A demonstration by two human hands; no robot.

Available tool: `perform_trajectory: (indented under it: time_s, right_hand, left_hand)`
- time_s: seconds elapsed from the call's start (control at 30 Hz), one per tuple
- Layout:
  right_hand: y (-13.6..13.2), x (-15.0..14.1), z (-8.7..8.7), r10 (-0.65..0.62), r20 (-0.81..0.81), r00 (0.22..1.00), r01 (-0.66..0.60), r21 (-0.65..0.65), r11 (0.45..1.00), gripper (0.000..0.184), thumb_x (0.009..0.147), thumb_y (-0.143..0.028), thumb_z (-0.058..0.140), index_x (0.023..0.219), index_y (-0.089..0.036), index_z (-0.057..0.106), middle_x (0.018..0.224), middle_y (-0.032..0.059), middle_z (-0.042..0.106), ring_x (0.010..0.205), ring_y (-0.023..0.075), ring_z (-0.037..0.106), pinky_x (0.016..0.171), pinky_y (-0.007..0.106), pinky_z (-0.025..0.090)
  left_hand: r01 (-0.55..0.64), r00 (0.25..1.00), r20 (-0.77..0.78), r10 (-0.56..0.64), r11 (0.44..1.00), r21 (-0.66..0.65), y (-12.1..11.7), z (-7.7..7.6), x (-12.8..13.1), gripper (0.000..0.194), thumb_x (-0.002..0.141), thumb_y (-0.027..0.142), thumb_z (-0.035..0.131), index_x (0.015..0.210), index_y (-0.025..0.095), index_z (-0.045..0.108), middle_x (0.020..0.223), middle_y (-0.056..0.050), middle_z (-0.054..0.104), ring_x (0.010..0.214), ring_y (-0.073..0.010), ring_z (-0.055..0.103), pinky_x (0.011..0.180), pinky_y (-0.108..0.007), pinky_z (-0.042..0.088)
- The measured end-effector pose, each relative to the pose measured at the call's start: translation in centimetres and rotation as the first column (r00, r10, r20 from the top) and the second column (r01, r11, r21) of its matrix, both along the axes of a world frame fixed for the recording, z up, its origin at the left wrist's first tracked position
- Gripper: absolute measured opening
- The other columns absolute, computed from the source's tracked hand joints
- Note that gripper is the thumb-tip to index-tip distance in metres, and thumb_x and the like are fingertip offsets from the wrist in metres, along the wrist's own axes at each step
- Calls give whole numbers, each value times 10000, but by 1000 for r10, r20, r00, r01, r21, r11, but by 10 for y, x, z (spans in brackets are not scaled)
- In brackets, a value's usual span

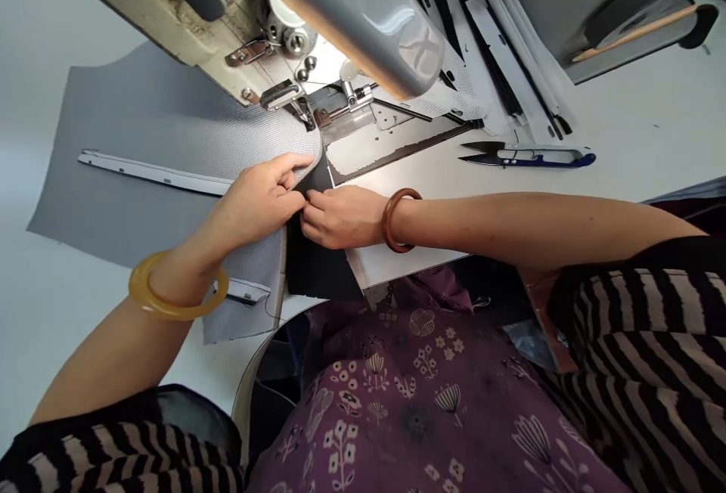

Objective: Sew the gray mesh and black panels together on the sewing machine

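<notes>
A large grey mesh fabric panel (153,107) lies under the sewing machine head (243,39), its curved edge at the presser foot (303,113). My left hand (264,194) is closed on that edge just in front of the foot, thumb and forefinger pinching the fabric. Close beside it, my right hand (343,217) has its fingers curled together at the same edge, over a dark strip (318,266); its fingertips are partly hidden. A white slotted strip (153,173) lies on the panel and passes beneath my left hand.
Blue-handled thread snips (527,155) rest on the white table right of the machine. Behind them lies a pile of white and black strips (499,47). The grey lamp-like arm (363,17) hangs low over the sewing area. A grey box-like object (612,1) stands at the back right.
</notes>
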State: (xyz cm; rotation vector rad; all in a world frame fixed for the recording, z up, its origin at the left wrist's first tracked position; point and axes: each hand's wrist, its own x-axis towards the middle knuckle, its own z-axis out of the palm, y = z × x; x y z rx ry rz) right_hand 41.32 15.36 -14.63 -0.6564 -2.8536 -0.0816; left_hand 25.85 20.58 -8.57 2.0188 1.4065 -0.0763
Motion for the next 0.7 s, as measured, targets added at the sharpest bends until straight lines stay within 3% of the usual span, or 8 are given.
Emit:
perform_trajectory:
  time_s: [0.2,0.3,0.47,0.7]
  right_hand:
    - [-1,3,-16,-93,-206,974,140,226,964,439,960,-4,221,906,-56,654,800,133,623,745,195,539,537,311,316]
    - [0,2,-18,-85,-214,973,131,207,970,441,959,-9,217,939,-47,656,820,141,643,695,182,533,514,299,306]
    - [0,-1,-6,-54,-104,993,69,149,986,434,924,22,241,971,1,671,944,221,688,741,208,606,563,333,401]
    - [0,3,5,-143,5,990,143,8,990,435,933,14,229,1009,6,657,880,192,679,732,212,611,517,306,312]
  left_hand:
    - [-38,996,77,41,999,-29,1,-2,-1,640,574,227,492,1180,130,670,595,57,368,497,-93,315,502,-254,227]
    - [-65,987,145,75,995,-76,2,-4,-4,621,579,238,515,1170,115,659,591,57,371,510,-94,318,500,-250,223]
    - [-81,971,212,109,987,-137,4,-8,-9,587,599,260,555,1160,118,653,592,55,388,524,-97,328,502,-249,238]
    - [-78,982,169,90,994,-73,-3,-4,-6,668,602,265,540,1239,108,666,653,44,453,513,-81,364,494,-243,270]
